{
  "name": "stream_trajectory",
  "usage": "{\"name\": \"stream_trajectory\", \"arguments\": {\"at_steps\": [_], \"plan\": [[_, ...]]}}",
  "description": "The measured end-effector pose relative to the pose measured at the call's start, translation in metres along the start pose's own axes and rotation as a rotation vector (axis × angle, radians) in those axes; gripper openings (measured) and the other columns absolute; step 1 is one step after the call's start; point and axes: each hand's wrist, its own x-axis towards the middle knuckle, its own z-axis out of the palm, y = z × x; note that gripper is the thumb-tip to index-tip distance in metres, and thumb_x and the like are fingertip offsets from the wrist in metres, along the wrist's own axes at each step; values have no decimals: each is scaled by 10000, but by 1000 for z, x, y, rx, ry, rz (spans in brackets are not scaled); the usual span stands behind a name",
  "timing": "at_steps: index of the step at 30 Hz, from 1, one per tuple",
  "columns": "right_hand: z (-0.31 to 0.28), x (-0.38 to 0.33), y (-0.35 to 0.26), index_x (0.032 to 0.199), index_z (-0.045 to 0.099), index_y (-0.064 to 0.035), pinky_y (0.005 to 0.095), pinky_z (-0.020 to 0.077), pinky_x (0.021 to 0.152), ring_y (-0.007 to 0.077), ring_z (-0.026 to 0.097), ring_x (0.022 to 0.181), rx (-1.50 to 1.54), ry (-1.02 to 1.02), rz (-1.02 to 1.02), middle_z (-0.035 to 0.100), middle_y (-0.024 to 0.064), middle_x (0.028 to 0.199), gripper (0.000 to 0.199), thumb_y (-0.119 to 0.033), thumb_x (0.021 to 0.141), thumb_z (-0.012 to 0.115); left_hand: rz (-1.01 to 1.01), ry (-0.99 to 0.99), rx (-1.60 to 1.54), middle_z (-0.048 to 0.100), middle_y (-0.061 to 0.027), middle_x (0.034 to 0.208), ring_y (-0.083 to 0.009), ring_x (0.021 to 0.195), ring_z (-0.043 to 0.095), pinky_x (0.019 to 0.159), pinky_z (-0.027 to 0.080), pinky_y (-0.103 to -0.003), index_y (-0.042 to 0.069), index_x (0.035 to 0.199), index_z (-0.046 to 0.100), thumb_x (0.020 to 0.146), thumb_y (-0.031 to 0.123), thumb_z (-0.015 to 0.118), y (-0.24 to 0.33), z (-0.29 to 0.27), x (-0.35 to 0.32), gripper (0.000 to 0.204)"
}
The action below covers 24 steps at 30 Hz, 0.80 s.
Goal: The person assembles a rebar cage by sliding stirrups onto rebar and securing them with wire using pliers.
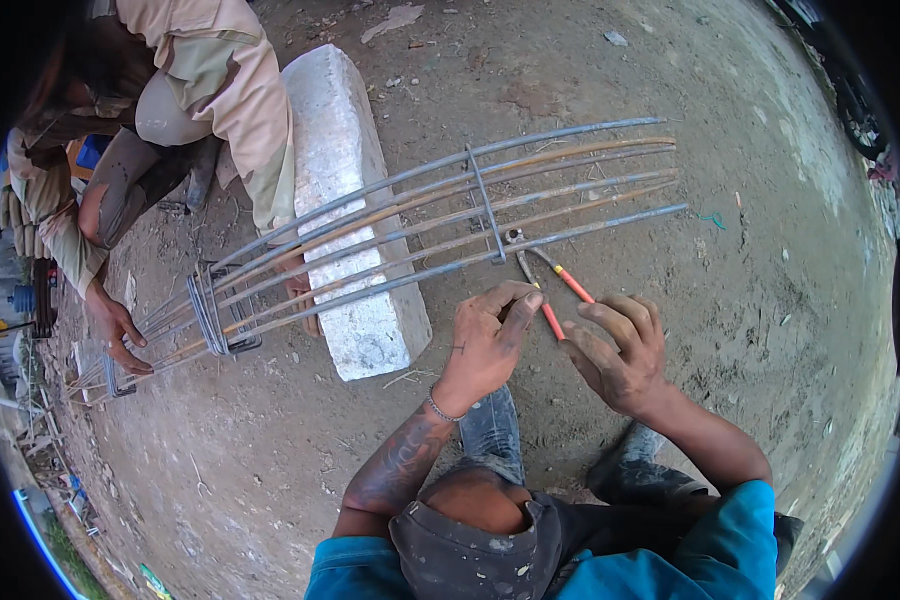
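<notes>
A pair of pincers [577, 287] with red handles has its jaws at the lower end of a thin steel stirrup [483, 195], beside the nearest bar of a rebar cage [410, 236]. My right hand [622, 352] is curled at the handle ends, thumb on one side and fingers on the other, with the handles spread. Just left of the handles, my left hand [490, 335] is closed, thumb and forefinger pinched together. Whatever lies in that pinch is too small or hidden to make out.
The bars rest across a pale, long block [355, 330]. More stirrups [210, 310] are bunched near the far left end. Another person crouches at upper left, a hand [118, 330] beside the bars. My boots [492, 430] stand on bare earth.
</notes>
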Motion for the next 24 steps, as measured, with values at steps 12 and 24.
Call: {"name": "stream_trajectory", "arguments": {"at_steps": [12, 24], "plan": [[-30, 9, 20, 928, 657, -47, 369, 420, 851, 190, 542, 938, -353, -786, -522, 626, 49, 880, 253, -192, 728, 599, 257, -341, 256, 592, -156, 741, -289, 671, 602, 591, 458, -384, -18, 938, 630, 867, 115, 551, -14, 23, -18, 170], [-35, 0, 40, 975, 646, 13, 354, 474, 764, 284, 630, 795, 941, -1484, 657, 681, 121, 836, 261, -202, 851, 568, 595, -650, 280, 585, -103, 790, -288, 686, 619, 602, 490, -374, 25, 943, 598, 777, 61, 555, -38, 35, -44, 175]]}}
